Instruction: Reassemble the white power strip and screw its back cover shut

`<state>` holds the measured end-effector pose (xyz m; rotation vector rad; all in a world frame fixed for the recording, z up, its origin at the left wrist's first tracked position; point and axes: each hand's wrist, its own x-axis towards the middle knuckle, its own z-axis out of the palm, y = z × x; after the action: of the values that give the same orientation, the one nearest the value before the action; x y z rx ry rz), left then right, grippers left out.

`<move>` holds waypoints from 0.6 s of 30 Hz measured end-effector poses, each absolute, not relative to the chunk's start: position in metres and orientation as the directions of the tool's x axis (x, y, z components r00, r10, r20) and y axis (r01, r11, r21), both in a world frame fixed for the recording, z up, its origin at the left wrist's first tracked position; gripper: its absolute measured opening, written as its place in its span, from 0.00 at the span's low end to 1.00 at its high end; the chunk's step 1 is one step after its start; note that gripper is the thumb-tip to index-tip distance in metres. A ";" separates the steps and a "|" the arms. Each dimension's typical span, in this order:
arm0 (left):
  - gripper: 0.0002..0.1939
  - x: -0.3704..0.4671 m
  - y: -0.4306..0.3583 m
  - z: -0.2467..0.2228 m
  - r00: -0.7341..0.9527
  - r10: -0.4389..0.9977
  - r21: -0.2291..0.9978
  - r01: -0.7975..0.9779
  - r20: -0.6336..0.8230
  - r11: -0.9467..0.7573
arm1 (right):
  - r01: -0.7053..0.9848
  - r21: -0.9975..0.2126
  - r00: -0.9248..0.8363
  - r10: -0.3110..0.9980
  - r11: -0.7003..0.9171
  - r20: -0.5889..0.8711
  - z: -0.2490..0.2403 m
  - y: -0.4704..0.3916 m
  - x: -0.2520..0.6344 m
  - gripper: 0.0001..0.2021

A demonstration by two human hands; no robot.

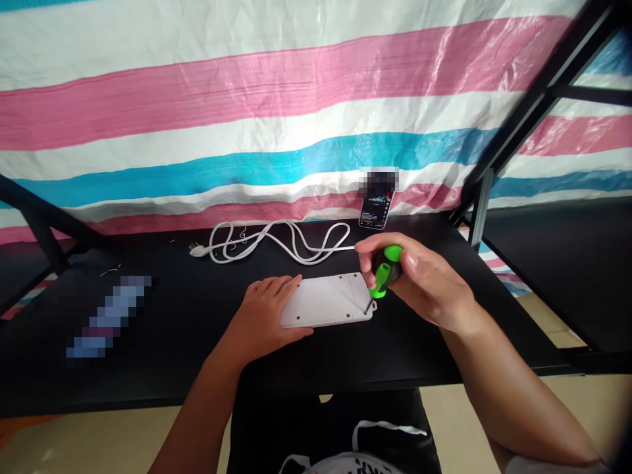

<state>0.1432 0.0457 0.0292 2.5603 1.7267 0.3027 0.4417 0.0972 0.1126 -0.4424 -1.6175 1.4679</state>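
A flat white power strip casing (323,301) lies on the black table with its screw holes facing up. My left hand (269,309) grips its left end, fingers over the far edge and thumb along the near edge. In my right hand (419,276) is a green and black screwdriver (382,276), its handle wrapped by my fingers. The shaft slants down to the left, and its tip is at a hole near the casing's right end. A white cable (291,242) with a plug lies in loops behind the casing.
A phone (376,205) leans upright against the striped sheet (296,158) at the back. A blurred, pixelated item (109,316) lies on the table (182,368) at the left. Black metal frame bars (523,118) rise at the right.
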 end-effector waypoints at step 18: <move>0.49 0.144 0.044 0.030 0.351 0.929 0.149 0.918 0.121 -0.366 | -0.499 -0.833 -0.452 0.749 0.237 0.484 0.102 0.097 0.438 0.13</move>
<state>0.1441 0.0444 0.0303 2.5364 1.7359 0.2847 0.4377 0.0970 0.1021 -0.2514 -1.4346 1.4639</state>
